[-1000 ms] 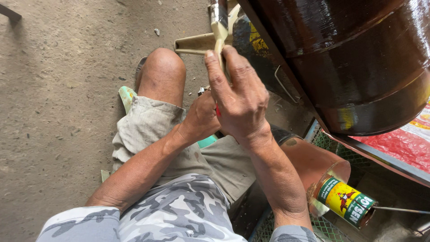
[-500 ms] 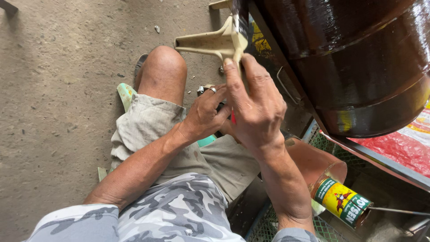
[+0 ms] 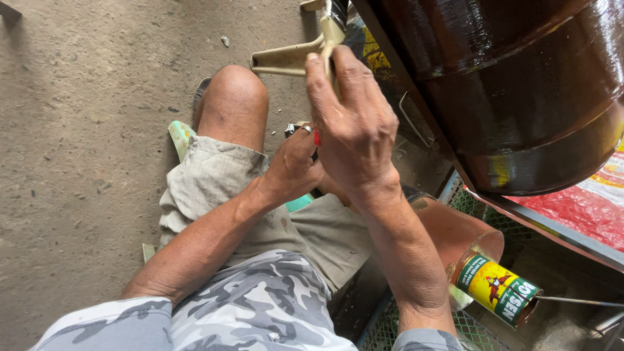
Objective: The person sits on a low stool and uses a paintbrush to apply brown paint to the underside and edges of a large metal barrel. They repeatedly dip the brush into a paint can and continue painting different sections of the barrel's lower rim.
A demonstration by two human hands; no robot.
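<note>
My right hand (image 3: 354, 130) is closed around the pale handle of a paintbrush (image 3: 333, 31). The brush points up, and its head touches the lower left edge of a big glossy dark brown curved piece (image 3: 520, 84). My left hand (image 3: 292, 162) sits just behind and below the right one, beside my bare knee (image 3: 234, 97). Its fingers are curled on a small object with a red part (image 3: 316, 138), mostly hidden by my right hand. A ring shows on one finger.
A can with a yellow and green label (image 3: 497, 289) lies on its side on wire mesh (image 3: 468, 201) at lower right. A red sheet (image 3: 585, 208) lies under the dark piece. A pale plastic part (image 3: 286, 60) and a green sandal (image 3: 181, 136) rest on the concrete floor.
My right hand has moved the brush a little to the right and back along the dark piece's edge. The left hand has stayed by the knee.
</note>
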